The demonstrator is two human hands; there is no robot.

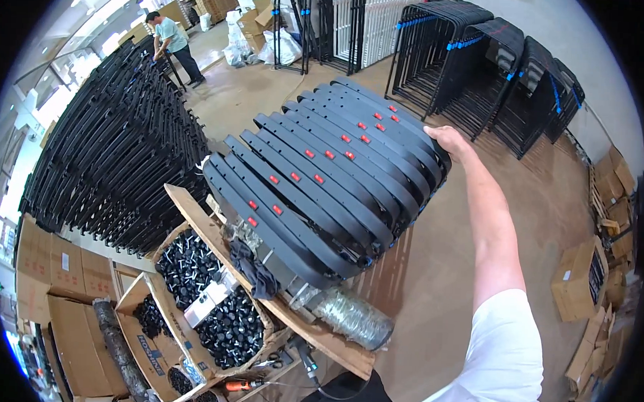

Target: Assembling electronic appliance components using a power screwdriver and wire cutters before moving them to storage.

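Observation:
My right hand (pixel 449 142) reaches out to the far right end of a row of nested black curved metal frames (pixel 316 165). Its fingers are closed at the edge of the last frame, partly hidden behind it. Small red pieces (pixel 329 155) dot the flat faces of these frames. Under their near end lie a wooden board (pixel 331 343) and a roll wrapped in clear plastic (pixel 357 319). A dark cloth (pixel 252 269) hangs over the board. My left hand does not show.
Cardboard boxes of black-headed bolts (pixel 232 332) stand at the lower left, near an orange-handled tool (pixel 241 386). A tall stack of black frames (pixel 111 151) rises at the left, with a person (pixel 173 41) beyond. More frames (pixel 447 56) stand at the back; cartons (pixel 578 277) line the right.

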